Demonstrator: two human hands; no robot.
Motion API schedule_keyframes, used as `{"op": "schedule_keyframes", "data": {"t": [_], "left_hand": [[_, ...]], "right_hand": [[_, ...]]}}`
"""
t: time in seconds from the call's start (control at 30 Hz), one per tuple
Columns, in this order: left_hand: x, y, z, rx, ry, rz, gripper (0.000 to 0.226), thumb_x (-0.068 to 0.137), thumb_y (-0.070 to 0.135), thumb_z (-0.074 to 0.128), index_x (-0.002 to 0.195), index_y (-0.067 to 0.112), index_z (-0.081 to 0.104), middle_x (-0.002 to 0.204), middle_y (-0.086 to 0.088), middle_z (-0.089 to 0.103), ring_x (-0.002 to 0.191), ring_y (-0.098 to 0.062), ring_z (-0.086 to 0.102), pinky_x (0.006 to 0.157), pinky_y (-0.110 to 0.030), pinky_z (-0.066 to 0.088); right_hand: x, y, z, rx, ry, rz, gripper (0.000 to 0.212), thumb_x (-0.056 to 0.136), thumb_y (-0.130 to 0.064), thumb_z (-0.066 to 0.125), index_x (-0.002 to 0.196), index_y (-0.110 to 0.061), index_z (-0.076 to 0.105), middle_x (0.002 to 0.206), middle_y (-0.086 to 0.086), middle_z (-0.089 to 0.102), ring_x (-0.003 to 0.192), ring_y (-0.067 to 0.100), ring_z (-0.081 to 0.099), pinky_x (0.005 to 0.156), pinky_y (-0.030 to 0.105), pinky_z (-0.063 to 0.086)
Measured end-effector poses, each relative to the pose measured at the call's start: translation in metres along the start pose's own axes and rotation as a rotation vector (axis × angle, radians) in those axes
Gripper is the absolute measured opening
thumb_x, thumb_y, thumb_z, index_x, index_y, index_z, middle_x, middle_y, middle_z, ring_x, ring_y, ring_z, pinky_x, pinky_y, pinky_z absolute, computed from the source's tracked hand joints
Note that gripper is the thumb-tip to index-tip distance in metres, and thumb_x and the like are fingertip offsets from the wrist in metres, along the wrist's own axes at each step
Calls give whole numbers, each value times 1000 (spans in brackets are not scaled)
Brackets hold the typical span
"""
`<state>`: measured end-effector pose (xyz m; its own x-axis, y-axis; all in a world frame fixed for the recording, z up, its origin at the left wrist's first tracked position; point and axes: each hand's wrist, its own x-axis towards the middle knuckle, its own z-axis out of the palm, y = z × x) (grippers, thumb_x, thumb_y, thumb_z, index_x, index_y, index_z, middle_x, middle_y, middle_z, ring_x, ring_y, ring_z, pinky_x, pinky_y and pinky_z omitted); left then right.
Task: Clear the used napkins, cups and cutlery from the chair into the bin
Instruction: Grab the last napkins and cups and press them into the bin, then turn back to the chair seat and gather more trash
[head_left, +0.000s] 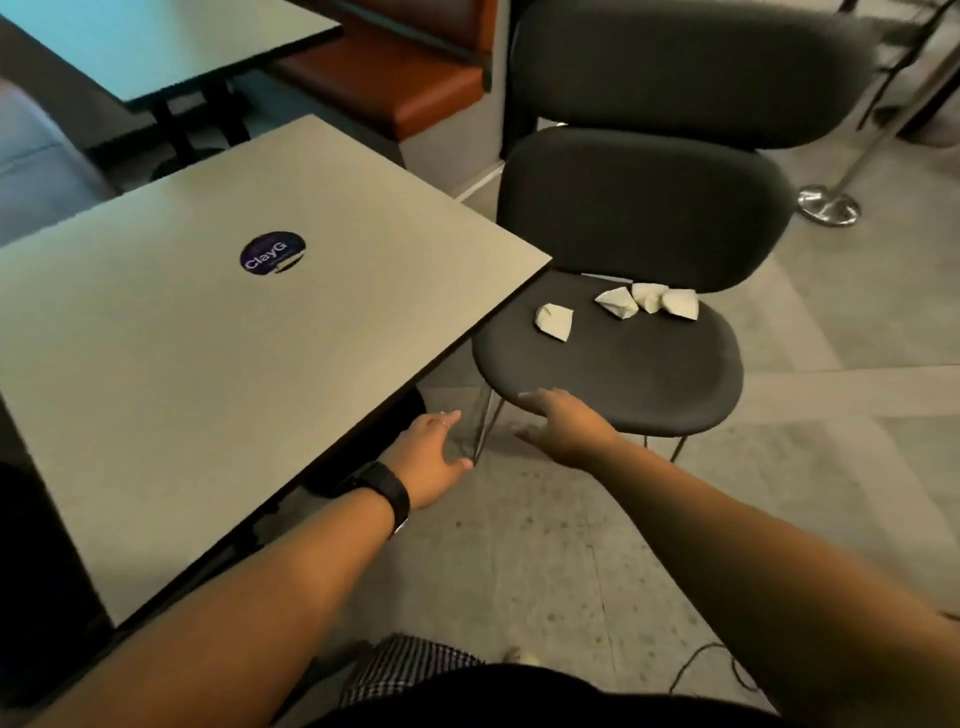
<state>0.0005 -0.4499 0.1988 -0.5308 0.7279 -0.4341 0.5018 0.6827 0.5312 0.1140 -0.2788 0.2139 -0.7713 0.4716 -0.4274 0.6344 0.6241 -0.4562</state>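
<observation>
Several crumpled white napkins lie on the dark seat of a chair (613, 374). One napkin (554, 321) sits alone near the table's corner, and a cluster of three napkins (647, 300) lies at the back of the seat. My right hand (563, 428) reaches out with straight fingers just over the seat's front edge and holds nothing. Lower and to the left, my left hand (428, 457) is stretched out open beside a chair leg, with a black watch on its wrist. No cup, cutlery or bin is in view.
A grey table (208, 374) with a round purple sticker (272, 253) fills the left, its corner overlapping the chair seat. Behind are a second dark chair (675, 67), an orange bench (395, 78), another table (156, 41) and a chrome post base (828, 208). A cable (701, 660) lies on the floor.
</observation>
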Motion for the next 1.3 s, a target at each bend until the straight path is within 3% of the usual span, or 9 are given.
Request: {"op": "schedule_keyframes", "data": {"t": [0.23,0.4,0.57,0.87,1.07,1.17,1.3], "left_hand": [[102,61,13,38,-106,31,67,91,36,60,149,20,30,152,-5,31,136,-20,38,110,-28,31],[180,84,18,-26,-188,-6,63,92,34,59,147,21,32,151,-4,32,132,-20,43,106,-27,33],[270,106,17,-63,-255,-84,64,89,37,60,146,22,35,149,-7,38,130,-23,46,109,-35,37],[397,142,39,-223,-338,-314,66,92,36,57,149,20,27,150,-6,39,134,-24,42,107,-34,34],[474,155,85,-375,-251,-595,76,89,31,62,151,18,20,152,-10,32,137,-30,37,111,-40,35],[513,151,106,-252,-126,-610,89,72,46,68,148,27,27,150,-5,36,133,-29,41,109,-44,39],[561,141,127,43,-68,-578,96,81,44,66,153,29,3,161,-2,-2,146,-32,10,119,-44,18]], "right_hand": [[51,85,-37,178,35,186,57,91,-44,61,142,-23,45,144,4,45,130,22,45,102,33,38],[104,126,-59,251,36,267,54,92,-42,59,141,-25,45,146,2,42,124,20,50,87,26,41],[172,160,-82,262,39,352,49,93,-41,57,138,-23,49,144,4,46,129,21,47,103,33,37],[271,225,-105,307,15,425,49,94,-40,58,138,-22,49,143,6,45,126,24,49,102,34,39],[354,295,-112,310,-1,408,53,93,-35,59,142,-21,43,146,8,38,129,27,45,102,35,38],[396,324,-111,280,-33,339,65,91,-34,63,148,-25,34,151,9,30,135,30,39,106,37,36],[450,358,-98,166,-52,250,79,86,-36,67,152,-30,22,162,6,9,146,31,15,116,43,26]]}}
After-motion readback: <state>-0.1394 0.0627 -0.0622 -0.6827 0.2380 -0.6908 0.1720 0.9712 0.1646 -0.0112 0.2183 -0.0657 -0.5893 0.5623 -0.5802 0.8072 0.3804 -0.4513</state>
